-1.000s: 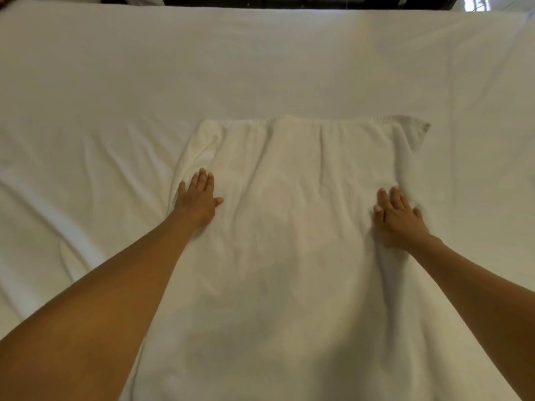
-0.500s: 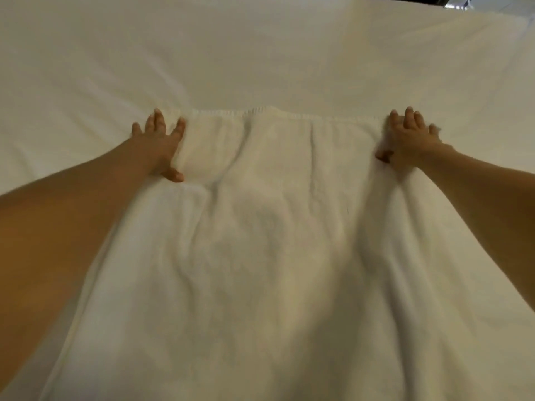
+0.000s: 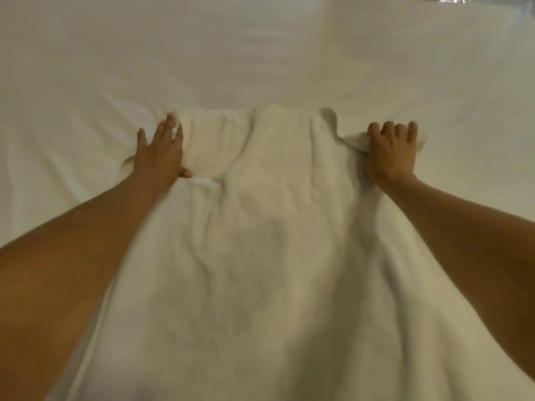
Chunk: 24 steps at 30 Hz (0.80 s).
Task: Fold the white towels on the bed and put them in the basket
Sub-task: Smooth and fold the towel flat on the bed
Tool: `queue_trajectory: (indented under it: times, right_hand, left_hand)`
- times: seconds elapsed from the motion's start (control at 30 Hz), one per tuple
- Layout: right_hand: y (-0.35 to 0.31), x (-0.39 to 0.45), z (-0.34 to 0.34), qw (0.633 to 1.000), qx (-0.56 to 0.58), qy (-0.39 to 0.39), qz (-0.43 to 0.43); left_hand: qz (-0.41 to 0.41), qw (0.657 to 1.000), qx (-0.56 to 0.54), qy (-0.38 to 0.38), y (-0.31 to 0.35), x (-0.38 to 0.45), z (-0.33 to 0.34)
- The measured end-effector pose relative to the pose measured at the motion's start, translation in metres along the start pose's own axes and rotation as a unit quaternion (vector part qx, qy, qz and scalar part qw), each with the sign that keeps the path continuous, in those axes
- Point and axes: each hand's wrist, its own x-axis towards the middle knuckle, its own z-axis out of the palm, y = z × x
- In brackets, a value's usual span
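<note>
Towel [image 3: 266, 256] spread on the bed sheet [image 3: 260, 53], running from the near edge toward the middle. Left hand [image 3: 160, 157] on its far left corner, right hand [image 3: 390, 153] on its far right corner, hem between them. Bare sheet beyond and to both sides.

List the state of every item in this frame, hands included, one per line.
white towel: spread flat on the bed, wrinkled, not yet folded.
left hand: at the towel's far left corner, fingers closing on the cloth.
right hand: gripping the bunched far right corner.
bed sheet: white, lightly creased.
basket: not in view.
</note>
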Motion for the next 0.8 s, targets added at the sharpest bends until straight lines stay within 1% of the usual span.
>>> queue_trajectory:
  times: [0.07, 0.13, 0.17, 0.23, 0.33, 0.37, 0.43, 0.53, 0.63, 0.7, 0.8]
  right_hand:
    - [-0.009, -0.019, -0.012, 1.000, 0.007, -0.006, 0.003]
    - [-0.014, -0.034, -0.026, 1.000, 0.008, -0.025, -0.007]
    - [-0.015, -0.041, -0.033, 0.999, 0.003, -0.034, -0.015]
    - [-0.016, -0.056, -0.048, 0.999, -0.001, -0.049, -0.020]
    - [-0.013, -0.083, -0.068, 0.997, -0.005, -0.071, -0.019]
    - [-0.009, -0.092, -0.074, 0.997, 0.002, -0.082, -0.013]
    - [0.000, -0.113, -0.084, 0.994, 0.014, -0.108, 0.007]
    - [0.013, -0.152, -0.098, 0.993, 0.020, -0.110, 0.039]
    - [0.019, -0.197, -0.113, 0.993, 0.031, -0.105, 0.047]
    - [0.023, -0.229, -0.124, 0.989, 0.066, -0.117, 0.058]
    - [0.035, -0.280, -0.138, 0.980, 0.107, -0.142, 0.089]
  left_hand:
    - [0.047, 0.998, -0.026, 0.044, 0.011, -0.016, 0.000]
    - [0.089, 0.988, -0.095, 0.081, 0.024, -0.032, -0.002]
    - [0.091, 0.981, -0.143, 0.097, 0.031, -0.042, -0.006]
    - [0.061, 0.962, -0.232, 0.130, 0.046, -0.061, -0.021]
    - [0.026, 0.947, -0.277, 0.162, 0.055, -0.090, -0.051]
    - [0.018, 0.949, -0.275, 0.157, 0.054, -0.099, -0.059]
    - [-0.014, 0.962, -0.249, 0.112, 0.045, -0.112, -0.070]
    - [-0.043, 0.990, -0.133, 0.013, 0.028, -0.140, -0.077]
    - [-0.028, 0.996, -0.040, -0.070, 0.023, -0.188, -0.077]
    - [-0.023, 0.995, -0.031, -0.088, 0.023, -0.221, -0.075]
    - [-0.036, 0.994, -0.035, -0.093, 0.017, -0.274, -0.070]
